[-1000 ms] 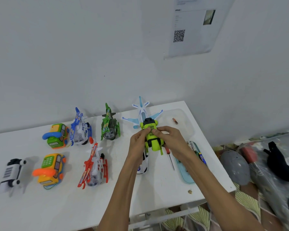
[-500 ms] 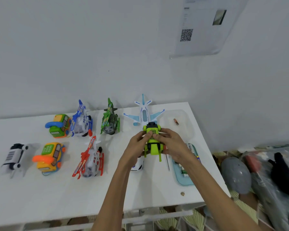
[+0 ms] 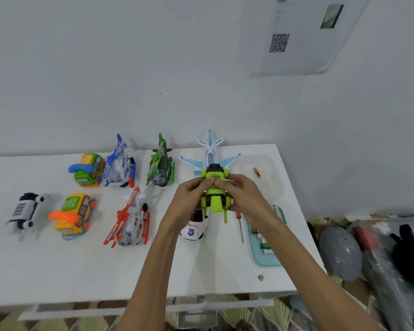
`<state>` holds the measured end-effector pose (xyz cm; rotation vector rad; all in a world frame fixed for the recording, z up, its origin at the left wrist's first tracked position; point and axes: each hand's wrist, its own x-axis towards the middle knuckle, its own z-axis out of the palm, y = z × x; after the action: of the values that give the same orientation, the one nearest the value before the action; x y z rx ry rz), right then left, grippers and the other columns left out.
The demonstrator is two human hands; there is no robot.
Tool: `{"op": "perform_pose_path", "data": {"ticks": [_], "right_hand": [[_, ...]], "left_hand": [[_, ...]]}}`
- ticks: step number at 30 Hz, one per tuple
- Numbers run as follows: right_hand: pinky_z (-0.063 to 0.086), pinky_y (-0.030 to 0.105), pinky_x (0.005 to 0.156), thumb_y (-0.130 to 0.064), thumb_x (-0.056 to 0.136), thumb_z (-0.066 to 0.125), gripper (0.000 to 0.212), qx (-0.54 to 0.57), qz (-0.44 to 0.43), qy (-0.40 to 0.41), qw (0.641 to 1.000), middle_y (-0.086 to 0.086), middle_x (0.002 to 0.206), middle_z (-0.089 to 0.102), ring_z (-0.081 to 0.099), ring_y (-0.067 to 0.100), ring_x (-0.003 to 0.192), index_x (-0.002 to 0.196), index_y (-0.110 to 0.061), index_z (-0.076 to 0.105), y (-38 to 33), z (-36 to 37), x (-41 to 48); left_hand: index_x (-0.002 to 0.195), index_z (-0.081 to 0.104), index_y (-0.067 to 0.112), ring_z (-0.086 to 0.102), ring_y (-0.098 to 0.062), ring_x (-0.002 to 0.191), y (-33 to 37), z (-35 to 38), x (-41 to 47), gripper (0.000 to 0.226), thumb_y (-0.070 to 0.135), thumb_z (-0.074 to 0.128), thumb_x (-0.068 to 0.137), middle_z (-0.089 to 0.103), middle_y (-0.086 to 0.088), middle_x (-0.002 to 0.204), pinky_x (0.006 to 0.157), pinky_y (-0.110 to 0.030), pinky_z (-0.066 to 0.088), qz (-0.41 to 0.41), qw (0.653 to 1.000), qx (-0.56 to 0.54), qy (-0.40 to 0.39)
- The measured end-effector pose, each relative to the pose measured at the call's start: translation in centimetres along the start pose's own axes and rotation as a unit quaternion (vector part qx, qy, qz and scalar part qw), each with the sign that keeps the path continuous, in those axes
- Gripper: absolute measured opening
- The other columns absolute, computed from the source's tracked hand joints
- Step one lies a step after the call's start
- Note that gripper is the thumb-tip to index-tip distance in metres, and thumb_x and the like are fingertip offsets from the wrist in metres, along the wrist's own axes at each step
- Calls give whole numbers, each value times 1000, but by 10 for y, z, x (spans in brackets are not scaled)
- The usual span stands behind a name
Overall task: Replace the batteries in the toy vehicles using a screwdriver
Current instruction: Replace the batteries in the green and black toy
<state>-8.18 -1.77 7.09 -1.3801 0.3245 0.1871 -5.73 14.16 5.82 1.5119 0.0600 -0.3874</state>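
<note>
A lime-green toy vehicle (image 3: 215,187) is held above the white table (image 3: 58,271), its underside facing me. My left hand (image 3: 189,199) grips its left side and my right hand (image 3: 244,197) grips its right side, both thumbs pressing on the ribbed panel in the middle. A red-handled screwdriver (image 3: 241,226) lies on the table just under my right wrist. Beside it a light-blue tray (image 3: 265,259) holds several batteries (image 3: 263,242), partly hidden by my right forearm. A white police car (image 3: 194,228) sits below my hands.
Behind my hands lies a white-and-blue toy plane (image 3: 210,151). To the left stand green (image 3: 160,166), blue (image 3: 120,163) and red (image 3: 129,220) helicopters, two phone-shaped cars (image 3: 86,170) (image 3: 74,213) and a white vehicle (image 3: 24,213). A clear tray (image 3: 270,163) holds a small brown piece (image 3: 257,172). Bags and a grey helmet (image 3: 339,254) crowd the right.
Both hands keep hold of the green toy in the same place. The camera view has shifted slightly; the thumbs have moved closer together on the ribbed panel.
</note>
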Motion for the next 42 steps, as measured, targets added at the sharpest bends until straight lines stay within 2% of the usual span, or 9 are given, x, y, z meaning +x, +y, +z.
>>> {"op": "perform_pose_path", "data": {"ticks": [7, 12, 18, 22, 25, 28, 33, 37, 42], "right_hand": [[62, 47, 83, -23, 89, 78, 48, -37, -31, -41, 998, 1, 116, 73, 74, 20, 98, 130, -13, 54, -29, 120, 32], [63, 47, 77, -21, 89, 76, 37, -44, -24, -95, 994, 7, 112, 74, 76, 26, 94, 122, -11, 63, -39, 258, 71], [62, 49, 80, -20, 89, 77, 51, -31, 13, -104, 994, 10, 115, 72, 75, 26, 90, 133, -19, 50, -36, 413, 123], [59, 50, 88, -16, 89, 75, 41, -54, 57, -99, 992, 15, 113, 74, 74, 29, 96, 127, -6, 61, -20, 480, 158], [60, 42, 75, -15, 91, 72, 38, -67, 97, -88, 989, 10, 112, 72, 73, 28, 93, 127, -9, 60, -3, 523, 184], [53, 32, 60, -13, 93, 68, 37, -81, 125, -67, 987, 11, 117, 70, 69, 27, 89, 128, -10, 59, 22, 546, 204], [52, 28, 56, -12, 90, 67, 37, -89, 154, -25, 984, 10, 114, 70, 69, 26, 90, 126, -15, 59, 58, 561, 221], [62, 43, 77, -14, 87, 65, 33, -111, 156, 2, 981, 12, 116, 70, 70, 30, 101, 120, -16, 62, 80, 567, 232], [62, 46, 84, -26, 76, 64, 40, -157, 141, 28, 977, 12, 112, 70, 69, 31, 100, 115, -16, 63, 106, 571, 261]], "left_hand": [[113, 72, 20, 74, -22, 97, 50, -112, -8, 18, 28, 65, 98, 77, -3, 104, 75, -37, 60, 63, 996, 8, 61], [117, 70, 17, 74, -27, 98, 86, -254, -4, 27, 34, 67, 96, 76, -7, 110, 83, -45, 60, 69, 991, 68, 91], [125, 66, 18, 74, -20, 90, 111, -416, 24, 31, 34, 64, 98, 74, -3, 112, 78, -40, 60, 38, 993, 92, 66], [126, 65, 17, 73, -23, 92, 99, -488, 52, 31, 33, 64, 99, 73, -6, 116, 79, -45, 61, 2, 995, 78, 62], [125, 66, 21, 73, -26, 98, 83, -536, 75, 30, 35, 64, 99, 74, -6, 117, 84, -49, 61, -44, 995, 73, 44], [126, 67, 27, 74, -25, 101, 58, -563, 91, 30, 40, 64, 99, 75, -3, 115, 88, -47, 60, -77, 994, 69, 31], [129, 65, 32, 74, -22, 101, 18, -578, 108, 34, 45, 63, 98, 76, 0, 111, 86, -39, 58, -115, 991, 71, 23], [127, 64, 33, 74, -19, 100, 2, -580, 115, 30, 44, 58, 100, 77, 1, 111, 87, -36, 56, -129, 988, 79, 18], [122, 67, 25, 74, -19, 100, -2, -581, 123, 30, 43, 59, 100, 77, 1, 108, 87, -33, 56, -129, 988, 81, 25]]}}
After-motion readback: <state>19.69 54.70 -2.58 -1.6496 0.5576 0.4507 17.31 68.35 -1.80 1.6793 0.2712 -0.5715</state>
